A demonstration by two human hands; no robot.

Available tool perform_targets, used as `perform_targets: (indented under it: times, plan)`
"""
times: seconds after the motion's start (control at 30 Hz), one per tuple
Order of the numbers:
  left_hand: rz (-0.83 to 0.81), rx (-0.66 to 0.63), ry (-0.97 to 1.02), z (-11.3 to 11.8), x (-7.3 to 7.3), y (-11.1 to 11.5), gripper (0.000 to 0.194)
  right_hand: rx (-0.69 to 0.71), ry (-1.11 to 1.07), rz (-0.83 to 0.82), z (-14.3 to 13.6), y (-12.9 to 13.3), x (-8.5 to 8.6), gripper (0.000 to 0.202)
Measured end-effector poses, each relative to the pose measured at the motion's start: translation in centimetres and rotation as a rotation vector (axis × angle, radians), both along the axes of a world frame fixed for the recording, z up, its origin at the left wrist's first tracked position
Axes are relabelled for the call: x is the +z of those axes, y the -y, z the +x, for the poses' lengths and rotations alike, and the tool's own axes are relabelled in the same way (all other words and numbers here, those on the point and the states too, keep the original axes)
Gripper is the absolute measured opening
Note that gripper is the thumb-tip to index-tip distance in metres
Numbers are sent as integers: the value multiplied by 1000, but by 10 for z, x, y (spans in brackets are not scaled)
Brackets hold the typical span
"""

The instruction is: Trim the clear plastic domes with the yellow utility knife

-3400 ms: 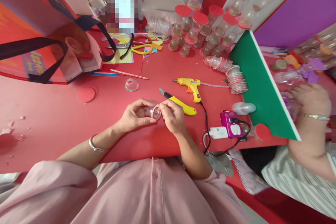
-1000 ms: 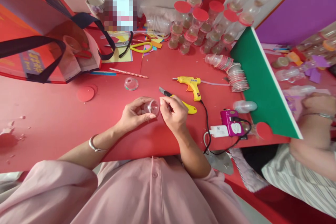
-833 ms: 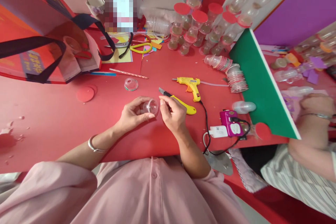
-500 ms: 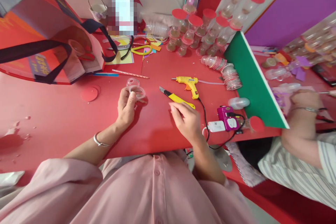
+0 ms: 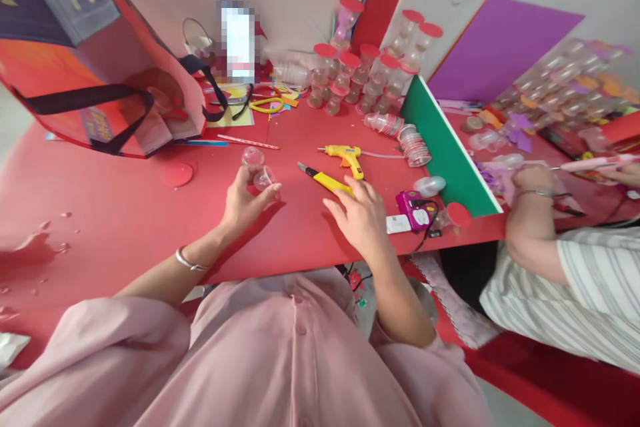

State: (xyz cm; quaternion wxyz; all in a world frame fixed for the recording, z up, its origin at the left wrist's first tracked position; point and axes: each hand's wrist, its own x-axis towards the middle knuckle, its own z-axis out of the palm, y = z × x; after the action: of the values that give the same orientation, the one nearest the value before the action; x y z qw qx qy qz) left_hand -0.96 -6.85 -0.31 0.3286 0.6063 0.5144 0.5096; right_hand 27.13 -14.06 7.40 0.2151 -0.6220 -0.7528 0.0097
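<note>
My left hand [image 5: 243, 203] holds a small clear plastic cup [image 5: 264, 178] between its thumb and fingers. A second clear, rounded cup [image 5: 253, 156] sits right behind it, by the fingertips; whether the two are joined I cannot tell. My right hand [image 5: 361, 217] is open, fingers apart, over the handle end of a yellow utility knife [image 5: 327, 181]. That knife lies with its black-and-grey blade end pointing left. Just beyond it rests a yellow hot glue gun [image 5: 345, 153], nozzle to the left, a clear glue stick [image 5: 383, 156] out of its back.
Red-capped hourglass shapes [image 5: 345, 73] stand at the back. Stacked clear cups [image 5: 414, 145] lie against a green divider [image 5: 450, 153]. A purple box [image 5: 414, 208] is at right, a large bag [image 5: 60, 67] at left, scissors [image 5: 267, 105] behind. A co-worker's hand [image 5: 534, 180] works beyond the divider.
My left thumb has moved off the cup's rim, and the cup has tilted. My right hand's fingers have spread above the knife handle. The whole view has shifted.
</note>
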Motion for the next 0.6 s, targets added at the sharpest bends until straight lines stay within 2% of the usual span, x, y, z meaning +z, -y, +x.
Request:
perform_targets:
  times: [0.07, 0.13, 0.2, 0.27, 0.33, 0.37, 0.43, 0.5, 0.53, 0.6]
  plan:
    - [52, 109, -184, -29, -1, -4, 48, -111, 154, -67, -16, -28, -19, 44]
    - [118, 190, -322, -56, -2, -10, 51, -114, 227, -144, -22, -42, -33, 46]
    - [179, 208, -408, -74, -1, -13, 65, -113, 240, -147, -20, -42, -40, 47]
    - [275, 193, -436, -77, 1, -10, 75, -123, 199, -90, -14, -34, -42, 48]
    - [394, 138, -456, -69, 4, -1, 74, -143, 124, -12, -5, -23, -39, 48]
    - [438, 69, -485, -61, 5, 3, 73, -162, 84, 26, 0, -16, -36, 48]
    - [461, -165, -577, -45, 2, 9, 77, -184, -2, 89, 11, -2, -29, 48]
    - [395, -366, -678, -27, -4, 7, 94, -173, -94, 153, 23, 13, -19, 48]
    - [337, -388, -726, -16, -8, 4, 104, -152, -127, 177, 28, 20, -14, 49]
    - [208, -311, -822, 12, -11, 0, 118, -115, -165, 244, 35, 34, -2, 49]
